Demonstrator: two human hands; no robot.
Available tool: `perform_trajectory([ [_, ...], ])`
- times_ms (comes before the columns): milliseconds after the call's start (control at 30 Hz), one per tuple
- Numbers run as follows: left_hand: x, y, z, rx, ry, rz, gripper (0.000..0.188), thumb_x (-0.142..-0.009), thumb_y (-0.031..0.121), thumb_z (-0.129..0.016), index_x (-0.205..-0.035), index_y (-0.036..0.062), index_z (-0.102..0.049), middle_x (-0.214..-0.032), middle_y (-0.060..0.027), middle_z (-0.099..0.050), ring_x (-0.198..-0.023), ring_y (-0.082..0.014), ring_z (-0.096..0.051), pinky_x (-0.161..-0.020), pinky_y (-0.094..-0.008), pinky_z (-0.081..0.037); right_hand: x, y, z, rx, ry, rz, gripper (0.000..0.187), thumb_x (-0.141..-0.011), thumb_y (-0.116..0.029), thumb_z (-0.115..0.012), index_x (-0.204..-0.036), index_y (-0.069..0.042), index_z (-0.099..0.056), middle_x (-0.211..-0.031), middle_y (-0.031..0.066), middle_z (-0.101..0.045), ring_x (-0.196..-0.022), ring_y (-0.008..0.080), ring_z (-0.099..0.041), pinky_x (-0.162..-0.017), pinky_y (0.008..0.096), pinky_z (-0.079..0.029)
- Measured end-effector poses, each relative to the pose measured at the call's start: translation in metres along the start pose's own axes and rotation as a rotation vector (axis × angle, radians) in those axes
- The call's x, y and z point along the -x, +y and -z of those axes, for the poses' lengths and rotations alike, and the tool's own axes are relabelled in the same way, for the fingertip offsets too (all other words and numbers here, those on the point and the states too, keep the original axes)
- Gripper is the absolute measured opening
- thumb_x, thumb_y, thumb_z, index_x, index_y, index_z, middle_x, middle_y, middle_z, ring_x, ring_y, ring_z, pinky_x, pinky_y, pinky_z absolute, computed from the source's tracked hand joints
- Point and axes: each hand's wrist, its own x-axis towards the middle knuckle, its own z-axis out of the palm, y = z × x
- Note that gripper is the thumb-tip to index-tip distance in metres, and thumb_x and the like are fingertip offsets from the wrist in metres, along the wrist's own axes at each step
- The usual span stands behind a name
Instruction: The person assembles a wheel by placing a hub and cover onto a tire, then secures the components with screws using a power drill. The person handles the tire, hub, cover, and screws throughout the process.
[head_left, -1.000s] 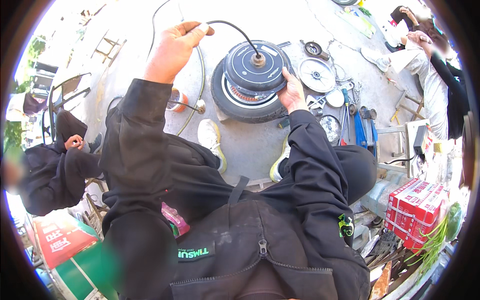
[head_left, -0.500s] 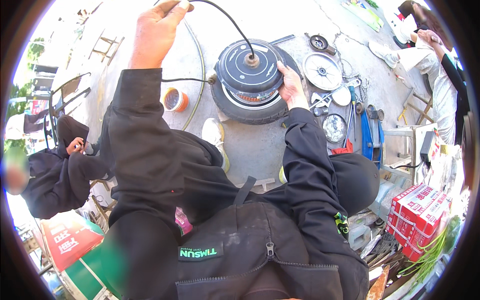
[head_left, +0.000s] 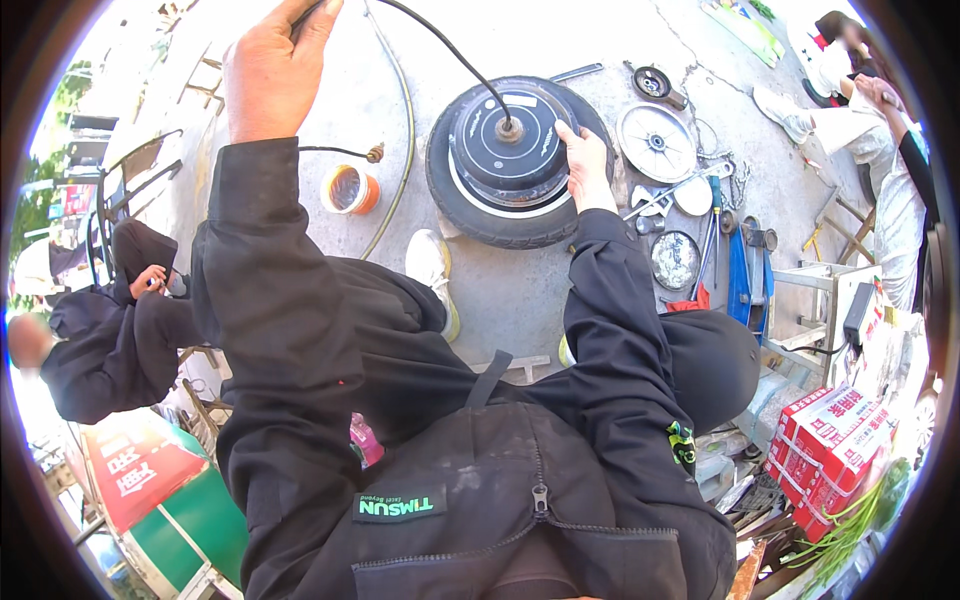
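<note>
In front of me on the ground lies a wheel with a black tyre (head_left: 500,232). A round black hub motor cover (head_left: 510,175) sits in its middle, and a black cable (head_left: 452,45) rises from the cover's centre. My left hand (head_left: 275,75), raised at the upper left, pinches this cable between thumb and fingers. A loose cable end with a brass-coloured nut (head_left: 376,153) hangs out below that hand. My right hand (head_left: 588,165) rests on the right edge of the cover, thumb on top; its other fingers are partly hidden.
An orange tub (head_left: 350,190) stands left of the wheel, beside a long hose (head_left: 405,150). To the right lie a silver wheel disc (head_left: 656,143), tools and a blue jack (head_left: 740,280). People sit at left and upper right. A red box (head_left: 830,450) is at lower right.
The tilted cover has settled flatter into the wheel, hiding the copper windings. My left hand has moved left, and the nut end has swung left away from the tyre.
</note>
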Motion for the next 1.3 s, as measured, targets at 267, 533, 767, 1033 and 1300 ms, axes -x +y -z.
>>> perform_trajectory([
  [267, 0.016, -0.006, 0.007, -0.003, -0.021, 0.018, 0.034, -0.100, 0.035, -0.070, -0.121, 0.0080, -0.075, -0.103, -0.0093, -0.078, -0.095, -0.0140, -0.070, -0.086, -0.0283, -0.053, 0.004, 0.019, 0.003, 0.500, 0.211, 0.097, 0.054, -0.088, -0.023, -0.080, -0.130, 0.008, -0.064, -0.119, 0.0205, -0.072, -0.108, 0.0315, -0.069, -0.097, 0.0405, -0.052],
  [533, 0.029, 0.001, 0.009, 0.138, -0.045, -0.013, 0.032, -0.101, 0.028, -0.070, -0.120, 0.0036, -0.074, -0.101, -0.0087, -0.077, -0.093, -0.0109, -0.068, -0.085, -0.0262, -0.053, 0.035, 0.000, -0.037, 1.195, -0.082, 0.772, 0.091, -0.078, -0.043, -0.085, -0.146, 0.004, -0.048, -0.141, 0.0270, -0.057, -0.135, 0.0393, -0.051, -0.116, 0.0449, -0.039],
  [767, 0.037, 0.007, 0.015, 0.179, -0.062, -0.005, 0.031, -0.101, 0.025, -0.070, -0.118, -0.0006, -0.073, -0.100, -0.0073, -0.077, -0.093, -0.0102, -0.067, -0.085, -0.0257, -0.052, 0.039, 0.034, -0.010, 1.483, -0.048, 0.716, 0.087, -0.075, -0.047, -0.086, -0.144, -0.003, -0.054, -0.148, 0.0168, -0.055, -0.143, 0.0325, -0.044, -0.120, 0.0498, -0.032],
  [1033, 0.051, 0.000, 0.026, 0.233, -0.303, -0.020, 0.032, -0.103, 0.027, -0.065, -0.109, -0.0045, -0.070, -0.085, -0.0047, -0.068, -0.073, -0.0088, -0.056, -0.068, -0.0265, -0.047, 0.012, -0.013, -0.012, 1.744, -0.441, 0.439, 0.074, -0.082, -0.052, -0.078, -0.140, -0.008, -0.063, -0.153, 0.0142, -0.052, -0.144, 0.0303, -0.045, -0.118, 0.0488, -0.036],
  [1300, 0.096, -0.055, 0.049, 0.201, -0.926, 0.279, 0.032, -0.104, 0.026, -0.060, -0.092, -0.0037, -0.062, -0.072, -0.0053, -0.063, -0.064, -0.0106, -0.059, -0.063, -0.0293, -0.047, -0.023, -0.228, 0.122, 1.808, -0.318, 0.418, 0.069, -0.092, -0.046, -0.074, -0.137, 0.004, -0.060, -0.129, 0.0244, -0.068, -0.122, 0.0358, -0.064, -0.105, 0.0422, -0.049],
])
